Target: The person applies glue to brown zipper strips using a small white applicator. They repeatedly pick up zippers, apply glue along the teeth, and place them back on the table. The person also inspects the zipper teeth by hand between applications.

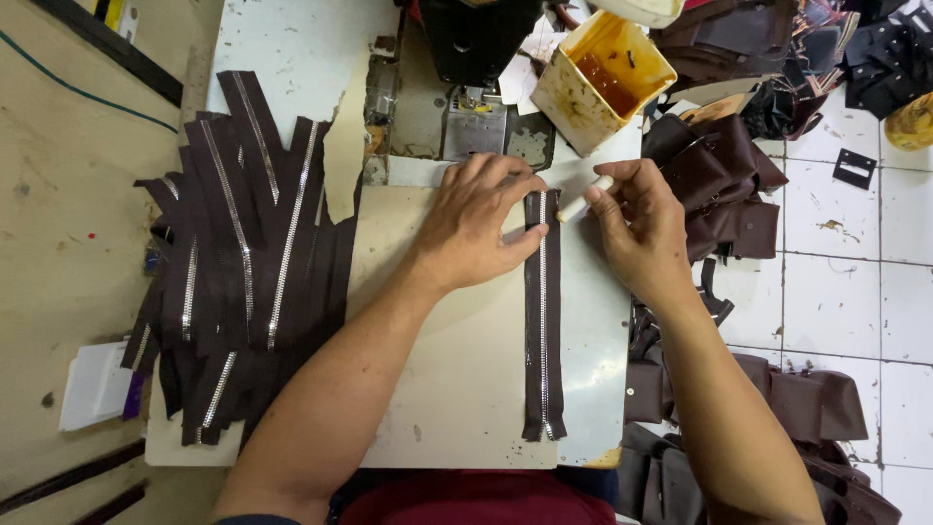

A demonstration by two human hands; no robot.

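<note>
A dark brown zipper strip (543, 321) with silver teeth lies lengthwise on the worn white work board (457, 389). My left hand (476, 226) presses flat on the board, fingertips holding down the strip's top end. My right hand (641, 228) hovers just right of that end, pinching a small white stick (584, 199) whose tip points at the strip's top.
A heap of similar zipper strips (238, 272) covers the left of the table. A sewing machine head (474, 58) stands at the back. Beside it sits a stained tub of amber glue (603, 78). Dark brown leather pieces (719, 185) pile up on the right over the tiled floor.
</note>
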